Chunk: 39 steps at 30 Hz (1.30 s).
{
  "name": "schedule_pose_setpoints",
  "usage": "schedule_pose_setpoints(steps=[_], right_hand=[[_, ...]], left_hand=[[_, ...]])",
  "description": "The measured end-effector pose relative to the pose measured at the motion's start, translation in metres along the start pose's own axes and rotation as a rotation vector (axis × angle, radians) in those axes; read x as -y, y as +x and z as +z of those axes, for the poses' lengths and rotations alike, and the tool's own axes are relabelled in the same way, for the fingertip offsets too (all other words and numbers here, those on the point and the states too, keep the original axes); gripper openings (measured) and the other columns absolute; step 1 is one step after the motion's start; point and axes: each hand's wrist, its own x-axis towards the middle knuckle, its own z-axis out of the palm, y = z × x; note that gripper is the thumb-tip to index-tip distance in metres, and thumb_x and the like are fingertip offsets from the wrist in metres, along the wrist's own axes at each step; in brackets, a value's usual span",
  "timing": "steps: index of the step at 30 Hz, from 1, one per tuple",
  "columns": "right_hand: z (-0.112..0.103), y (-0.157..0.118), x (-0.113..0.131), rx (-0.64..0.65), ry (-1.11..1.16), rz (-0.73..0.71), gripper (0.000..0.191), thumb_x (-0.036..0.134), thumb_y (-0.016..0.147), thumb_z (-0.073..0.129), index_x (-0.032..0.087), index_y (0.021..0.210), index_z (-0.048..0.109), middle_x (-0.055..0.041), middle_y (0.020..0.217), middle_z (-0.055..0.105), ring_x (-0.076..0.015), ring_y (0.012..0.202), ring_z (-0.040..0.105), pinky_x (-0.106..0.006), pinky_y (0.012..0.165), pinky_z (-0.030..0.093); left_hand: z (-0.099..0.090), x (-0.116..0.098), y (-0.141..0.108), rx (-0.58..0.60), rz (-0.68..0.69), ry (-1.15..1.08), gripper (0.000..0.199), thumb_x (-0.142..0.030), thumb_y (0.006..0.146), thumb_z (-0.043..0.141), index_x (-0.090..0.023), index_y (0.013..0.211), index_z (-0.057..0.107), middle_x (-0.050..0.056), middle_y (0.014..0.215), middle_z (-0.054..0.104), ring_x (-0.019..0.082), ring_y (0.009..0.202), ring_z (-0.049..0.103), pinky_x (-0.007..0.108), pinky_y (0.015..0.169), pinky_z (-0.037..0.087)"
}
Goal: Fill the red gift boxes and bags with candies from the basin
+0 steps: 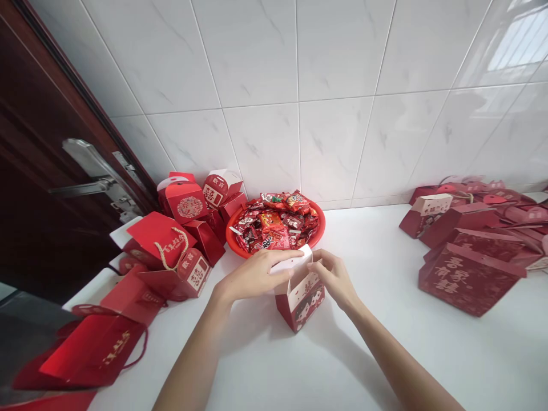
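A small red and cream candy box (302,308) with cartoon figures on its front stands upright on the white table, its top flaps raised and its top open. My left hand (252,277) is at its left side, fingers and thumb on either side of a raised flap. At the right top edge, my right hand (336,279) holds the box with bent fingers, partly hidden behind the flap. Just behind the box is a red bowl (317,240) heaped with wrapped candies (274,222). What lies inside the box cannot be made out.
Red gift boxes (188,200), some with cord handles, crowd the left side by a dark door (51,142). More dark red boxes (471,279) and flattened-looking ones stand at the right. A white tiled wall (334,142) rises behind the table (265,371).
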Motion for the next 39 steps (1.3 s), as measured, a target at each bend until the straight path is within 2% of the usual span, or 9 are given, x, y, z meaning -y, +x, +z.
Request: schedule_pose_setpoints(steps=[7, 12, 15, 18, 22, 24, 27, 32, 39], right_hand=[[-0.003, -0.007, 0.002, -0.013, 0.046, 0.029, 0.027, 0.040, 0.072, 0.054, 0.020, 0.084, 0.067, -0.0065, 0.091, 0.073, -0.0233, 0.080, 0.063, -0.034, 0.071, 0.050], [-0.004, -0.010, 0.003, 0.005, 0.024, -0.073, 0.025, 0.039, 0.076, 0.057, 0.019, 0.086, 0.069, -0.0073, 0.092, 0.075, -0.0242, 0.082, 0.066, -0.035, 0.076, 0.050], [-0.008, -0.009, -0.002, 0.000, 0.028, -0.169, 0.033, 0.050, 0.087, 0.056, 0.020, 0.090, 0.070, -0.0083, 0.097, 0.075, -0.0257, 0.092, 0.067, -0.036, 0.085, 0.050], [-0.015, -0.002, -0.021, -0.130, 0.019, -0.170, 0.045, 0.058, 0.092, 0.048, 0.019, 0.085, 0.069, -0.0092, 0.093, 0.074, -0.0260, 0.095, 0.066, -0.037, 0.089, 0.049], [-0.016, 0.006, -0.058, -0.274, -0.122, -0.072, 0.046, 0.059, 0.087, 0.048, 0.020, 0.066, 0.058, -0.0070, 0.072, 0.067, -0.0230, 0.074, 0.061, -0.034, 0.072, 0.047], [-0.012, 0.006, -0.072, -0.258, -0.205, -0.061, 0.042, 0.054, 0.087, 0.046, 0.022, 0.062, 0.052, -0.0038, 0.064, 0.062, -0.0195, 0.064, 0.054, -0.031, 0.062, 0.042], [-0.004, 0.005, -0.079, -0.191, -0.256, -0.069, 0.038, 0.050, 0.083, 0.046, 0.023, 0.057, 0.046, 0.0002, 0.055, 0.053, -0.0159, 0.057, 0.044, -0.029, 0.057, 0.035], [-0.003, 0.004, -0.079, -0.136, -0.275, -0.078, 0.035, 0.048, 0.081, 0.044, 0.023, 0.056, 0.040, 0.0019, 0.053, 0.047, -0.0148, 0.057, 0.039, -0.028, 0.055, 0.030], [-0.006, 0.006, -0.081, -0.117, -0.276, -0.084, 0.035, 0.047, 0.081, 0.044, 0.022, 0.057, 0.043, 0.0013, 0.054, 0.048, -0.0152, 0.058, 0.039, -0.029, 0.057, 0.032]], left_hand=[[-0.007, -0.003, -0.005, 0.019, 0.021, 0.061, 0.063, -0.018, 0.081, 0.058, -0.029, 0.143, 0.059, -0.001, 0.145, 0.060, 0.026, 0.134, 0.058, 0.034, 0.111, 0.047], [-0.008, -0.007, -0.008, 0.093, 0.032, 0.046, 0.072, -0.018, 0.079, 0.059, -0.031, 0.149, 0.050, -0.002, 0.152, 0.053, 0.025, 0.129, 0.061, 0.026, 0.090, 0.057], [-0.005, -0.009, -0.006, 0.072, 0.108, 0.029, 0.063, -0.012, 0.081, 0.053, -0.032, 0.140, 0.061, -0.002, 0.143, 0.062, 0.023, 0.124, 0.064, 0.026, 0.093, 0.054], [-0.004, -0.012, -0.004, 0.079, 0.145, 0.031, 0.056, -0.009, 0.083, 0.050, -0.030, 0.133, 0.067, 0.000, 0.126, 0.073, 0.020, 0.107, 0.071, 0.027, 0.089, 0.054], [-0.003, -0.014, -0.003, 0.069, 0.159, 0.004, 0.044, -0.018, 0.091, 0.053, -0.027, 0.132, 0.068, 0.004, 0.128, 0.072, 0.022, 0.113, 0.069, 0.030, 0.097, 0.051], [-0.002, -0.014, -0.003, 0.055, 0.173, -0.043, 0.041, -0.026, 0.094, 0.055, -0.028, 0.134, 0.065, 0.004, 0.137, 0.067, 0.023, 0.123, 0.064, 0.033, 0.104, 0.049], [-0.002, -0.010, -0.004, 0.019, 0.147, -0.128, 0.046, -0.038, 0.095, 0.059, -0.025, 0.139, 0.060, 0.007, 0.138, 0.067, 0.023, 0.123, 0.064, 0.034, 0.104, 0.050], [-0.012, 0.010, -0.002, -0.143, 0.100, -0.214, 0.045, -0.044, 0.094, 0.059, -0.021, 0.132, 0.065, 0.008, 0.117, 0.076, 0.022, 0.108, 0.071, 0.034, 0.097, 0.056], [-0.049, 0.078, 0.013, -0.655, -0.112, -0.220, 0.035, -0.039, 0.086, 0.062, -0.014, 0.107, 0.073, 0.013, 0.110, 0.078, 0.027, 0.105, 0.072, 0.042, 0.100, 0.055]])
